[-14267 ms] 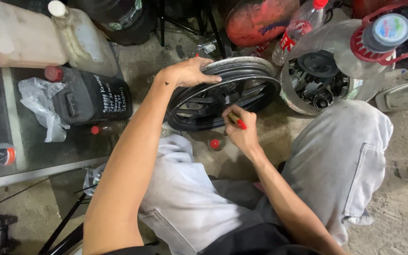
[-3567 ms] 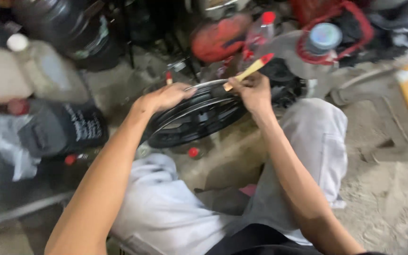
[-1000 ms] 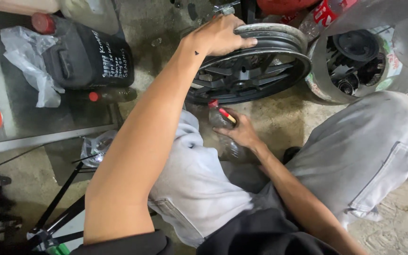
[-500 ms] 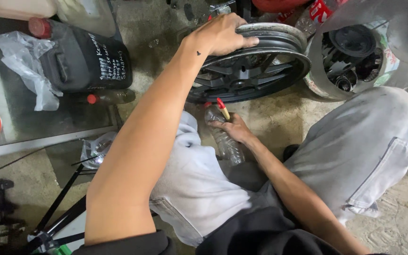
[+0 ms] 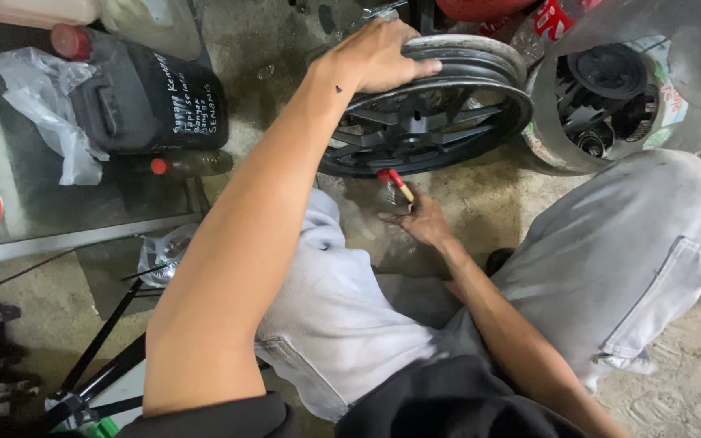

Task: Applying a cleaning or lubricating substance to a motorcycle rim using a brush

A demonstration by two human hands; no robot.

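Observation:
My left hand [image 5: 379,57] grips the top edge of a black spoked wheel rim [image 5: 448,122] that stands tilted on the dirt floor in front of my knees. Just below the rim, my right hand [image 5: 421,221] holds a thin brush [image 5: 400,186] with a yellow handle and a red end. The brush rests at the mouth of a small clear plastic bottle [image 5: 384,197] on the ground. I cannot tell whether my fingers also touch the bottle. My grey trouser legs frame both sides.
A black jerry can [image 5: 152,105], a crumpled plastic bag [image 5: 46,101] and a small brown bottle [image 5: 192,164] sit on the left. A cut-open clear container [image 5: 610,105] full of metal parts stands right of the rim. Black metal rods [image 5: 99,357] lie at lower left.
My right hand, which held the brush up at the rim seconds ago, has come down to the small bottle on the floor. My left hand has stayed on the rim.

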